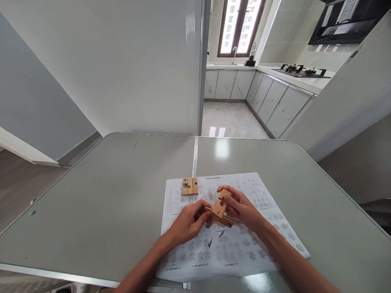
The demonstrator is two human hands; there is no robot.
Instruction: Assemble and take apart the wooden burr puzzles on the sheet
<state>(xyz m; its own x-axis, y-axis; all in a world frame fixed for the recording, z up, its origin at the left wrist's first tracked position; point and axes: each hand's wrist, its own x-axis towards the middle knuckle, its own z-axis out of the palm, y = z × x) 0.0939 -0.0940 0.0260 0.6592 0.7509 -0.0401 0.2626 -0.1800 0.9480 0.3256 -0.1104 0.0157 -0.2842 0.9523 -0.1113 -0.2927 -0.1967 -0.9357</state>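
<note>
Over a printed instruction sheet [235, 256], both hands hold a partly joined set of notched wooden puzzle blocks [219, 208]. My right hand [242, 207] grips the upper block from the right, its thumb near a notch. From the left, my left hand [194, 219] pinches the end of a block with thumb and fingertips. One piece with a dark mark juts out toward the lower right of the cluster. Several more notched wooden blocks [190, 187] lie side by side near the sheet's upper left, one marked with a 3. The fingers hide part of the held blocks.
The sheet lies on a grey table [106, 211] with a metal seam [194, 156] across it. A small green bit [32, 213] is near the left edge. Beyond stand a white panel [146, 73] and a kitchen with a gas stove [301, 71].
</note>
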